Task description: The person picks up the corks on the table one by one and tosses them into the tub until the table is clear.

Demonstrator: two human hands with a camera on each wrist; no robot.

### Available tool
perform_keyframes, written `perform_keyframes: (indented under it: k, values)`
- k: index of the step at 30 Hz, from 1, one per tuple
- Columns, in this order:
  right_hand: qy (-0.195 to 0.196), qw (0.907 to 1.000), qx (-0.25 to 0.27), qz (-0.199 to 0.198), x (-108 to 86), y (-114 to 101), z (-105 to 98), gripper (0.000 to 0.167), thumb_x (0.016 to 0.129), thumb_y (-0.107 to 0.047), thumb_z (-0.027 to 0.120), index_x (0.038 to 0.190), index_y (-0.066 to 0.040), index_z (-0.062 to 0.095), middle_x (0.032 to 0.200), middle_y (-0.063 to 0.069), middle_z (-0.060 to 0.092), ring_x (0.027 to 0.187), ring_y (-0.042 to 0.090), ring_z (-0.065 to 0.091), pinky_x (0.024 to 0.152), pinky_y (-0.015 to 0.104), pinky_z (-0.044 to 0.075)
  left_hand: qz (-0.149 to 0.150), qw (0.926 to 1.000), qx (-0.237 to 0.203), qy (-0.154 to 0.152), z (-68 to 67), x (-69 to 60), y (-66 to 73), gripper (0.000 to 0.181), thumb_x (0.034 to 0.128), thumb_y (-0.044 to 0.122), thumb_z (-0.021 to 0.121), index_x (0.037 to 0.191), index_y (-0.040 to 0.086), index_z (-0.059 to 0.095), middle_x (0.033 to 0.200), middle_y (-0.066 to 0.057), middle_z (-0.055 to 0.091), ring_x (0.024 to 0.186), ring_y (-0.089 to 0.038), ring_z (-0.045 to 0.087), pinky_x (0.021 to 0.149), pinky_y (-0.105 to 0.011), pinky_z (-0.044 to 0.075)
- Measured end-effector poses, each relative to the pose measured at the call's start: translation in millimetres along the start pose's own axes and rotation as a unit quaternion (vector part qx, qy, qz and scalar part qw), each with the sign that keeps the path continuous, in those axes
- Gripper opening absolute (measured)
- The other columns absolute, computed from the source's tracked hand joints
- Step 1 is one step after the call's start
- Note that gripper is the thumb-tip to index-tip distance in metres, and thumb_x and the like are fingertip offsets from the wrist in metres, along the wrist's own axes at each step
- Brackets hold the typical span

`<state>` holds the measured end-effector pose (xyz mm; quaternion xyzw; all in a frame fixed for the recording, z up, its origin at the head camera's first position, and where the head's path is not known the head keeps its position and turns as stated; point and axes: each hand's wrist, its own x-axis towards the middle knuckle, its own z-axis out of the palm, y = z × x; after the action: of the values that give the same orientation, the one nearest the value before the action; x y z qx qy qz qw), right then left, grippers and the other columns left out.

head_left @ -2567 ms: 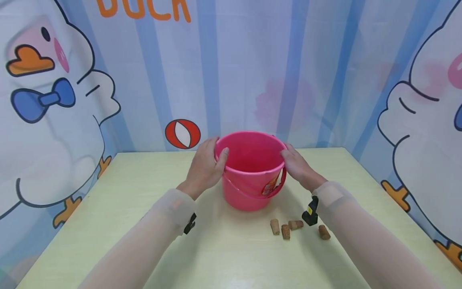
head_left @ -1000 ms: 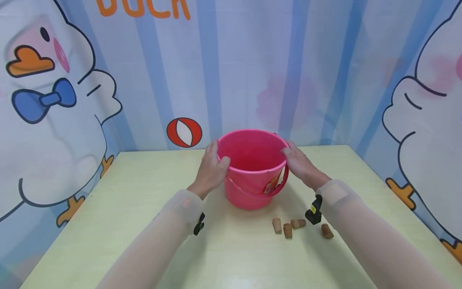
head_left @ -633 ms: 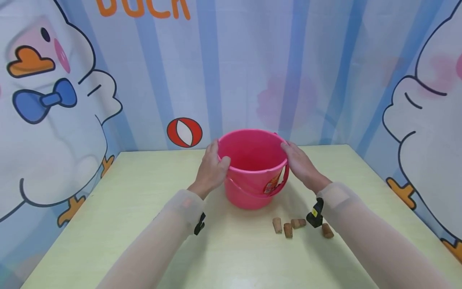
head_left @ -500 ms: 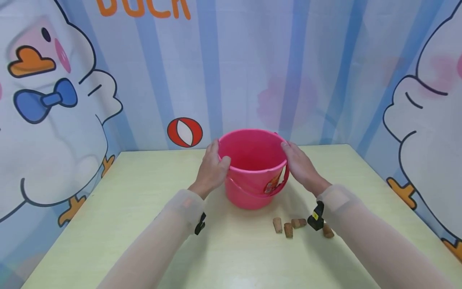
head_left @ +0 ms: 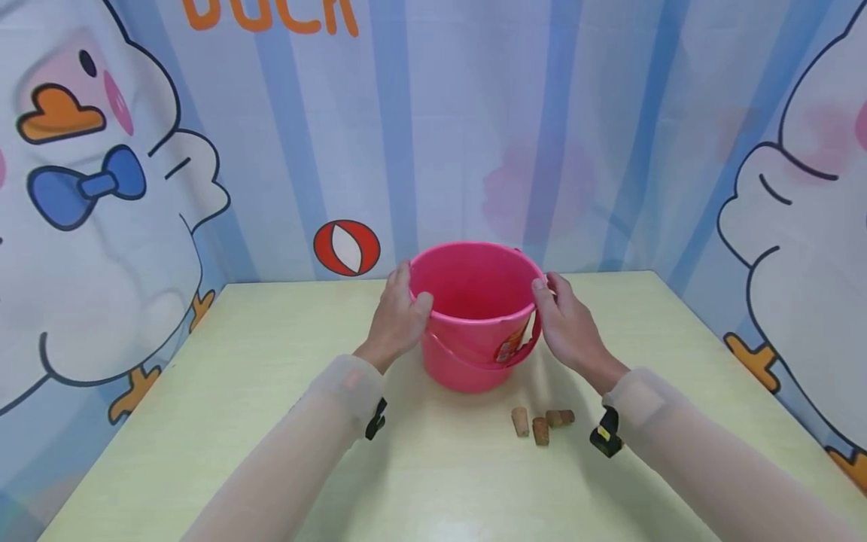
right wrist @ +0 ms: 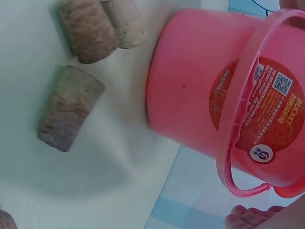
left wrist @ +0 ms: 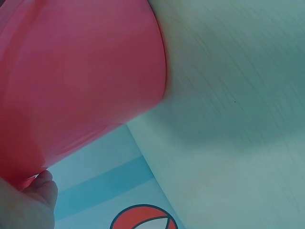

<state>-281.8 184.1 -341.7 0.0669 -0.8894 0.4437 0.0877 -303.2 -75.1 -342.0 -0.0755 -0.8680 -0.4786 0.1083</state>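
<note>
A pink plastic bucket stands upright on the pale table, its handle hanging down at the side. My left hand grips the rim on the left, thumb over the edge and fingers outside. At the right rim, my right hand has its thumb against the edge. Its fingers lie apart from the bucket wall in the right wrist view. Three corks lie in front of the bucket: a light one, a brown one and one on its side.
Another cork shows at the corner of the right wrist view; the right forearm hides it in the head view. Behind the table hangs a striped curtain with printed ducks. A round printed label sits on the bucket.
My right hand has loosened at the rim, its thumb drawn back to the edge and fingers spread away, and its forearm has shifted right over one cork. Left hand and bucket hold their place lately.
</note>
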Motion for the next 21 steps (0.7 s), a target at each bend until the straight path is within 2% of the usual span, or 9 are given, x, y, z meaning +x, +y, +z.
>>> perform_keyframes:
  k: [11, 21]
  values:
    - [0.004, 0.9999, -0.011, 0.001, -18.1, 1, -6, 0.079, 0.107, -0.059, 0.032, 0.162, -0.004, 0.018, 0.163, 0.021, 0.03, 0.146, 0.045, 0.035, 0.113, 0.063, 0.037, -0.002, 1.0, 0.007, 0.004, 1.6, 1.3, -0.9, 0.087, 0.0935, 0.025, 0.06, 0.165, 0.015, 0.013, 0.162, -0.004, 0.031, 0.138, -0.027, 0.042, 0.095, -0.046, 0.057]
    - [-0.008, 0.9993, -0.036, -0.011, -33.6, 9, -11, 0.072, 0.108, -0.057, 0.032, 0.157, -0.004, 0.031, 0.155, 0.02, 0.043, 0.139, 0.043, 0.044, 0.108, 0.063, 0.042, -0.001, 0.9999, 0.01, 0.007, 1.2, 1.0, -0.6, 0.084, 0.0945, 0.025, 0.059, 0.165, 0.014, 0.014, 0.161, -0.005, 0.033, 0.137, -0.028, 0.043, 0.096, -0.046, 0.057]
